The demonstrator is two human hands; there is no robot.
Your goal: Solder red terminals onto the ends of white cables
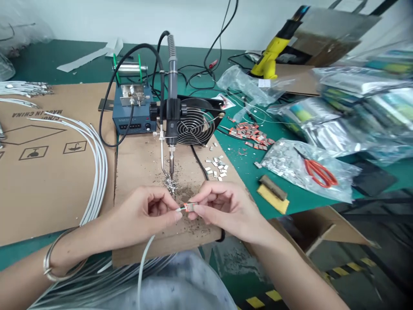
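The small red circuit piece with a metal end [189, 207] lies level between the two hands, its long axis running left to right across the view, just in front of the person's body and over the near edge of the brown cardboard sheet [138, 163]. The right hand [222, 204] pinches its right end between thumb and forefinger, the other fingers curled loosely above. The left hand [151, 211] is closed in a similar pinch around the stripped tip of a thin white cable [143, 262], which meets the piece at its left end; the cable runs down from the fingers toward the lap. The two hands are about equally near the piece, one at each end, so the join sits midway between them.

Straight beyond that join, farther from the body, the tip of the black soldering iron mounted upright in a stand [171, 107] points down at a heap of grey solder scraps [171, 185] on the cardboard. The piece is just short of the tip, on the near side. Behind the iron stand a black round-grilled fan [195, 122] and a blue soldering station box [132, 110]. To the left, a bundle of white cables [97, 172] curves over a second cardboard sheet. To the right, on the green counter [245, 159], lie more red pieces [250, 133], small metal shells [217, 165] and red-handled scissors [318, 172] on a clear bag.
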